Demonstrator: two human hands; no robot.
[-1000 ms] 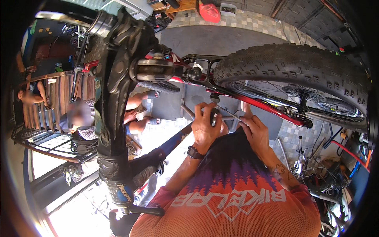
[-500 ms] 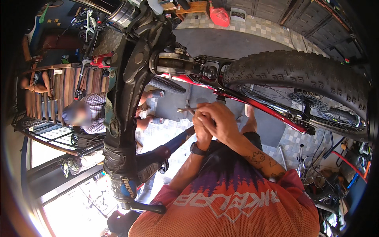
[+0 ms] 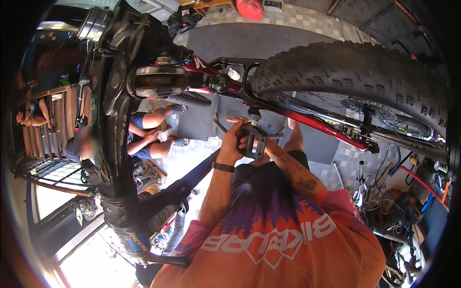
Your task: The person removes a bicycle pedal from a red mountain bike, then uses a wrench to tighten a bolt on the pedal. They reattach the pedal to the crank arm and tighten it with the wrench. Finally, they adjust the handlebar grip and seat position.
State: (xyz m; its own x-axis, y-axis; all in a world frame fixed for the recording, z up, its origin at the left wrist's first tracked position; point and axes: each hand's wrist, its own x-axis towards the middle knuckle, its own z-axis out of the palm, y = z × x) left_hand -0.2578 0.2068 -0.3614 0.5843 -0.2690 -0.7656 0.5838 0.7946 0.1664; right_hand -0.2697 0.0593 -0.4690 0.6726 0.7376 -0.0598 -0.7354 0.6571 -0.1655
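A black flat bicycle pedal (image 3: 259, 144) is in front of my body, below the red bicycle frame (image 3: 312, 127). My left hand (image 3: 229, 145) is closed on the pedal's left side, with a finger reaching up past it. My right forearm (image 3: 288, 165) comes in from the lower right and ends behind the pedal. The pedal hides most of my right hand, so its grip does not show. Just above the pedal is a dark round end of a bicycle part (image 3: 254, 114).
A black repair stand clamp (image 3: 115, 96) rises close on the left. The knobbly rear tyre (image 3: 345, 72) spans the upper right. A seated person (image 3: 153, 129) is beyond the stand, another person (image 3: 36, 115) farther left. Bicycle parts (image 3: 379, 206) crowd the lower right.
My hands have come apart from their clasp around a wrench, which no longer shows. The pedal is now in view at my left hand. The whole view has shifted, with the stand farther left.
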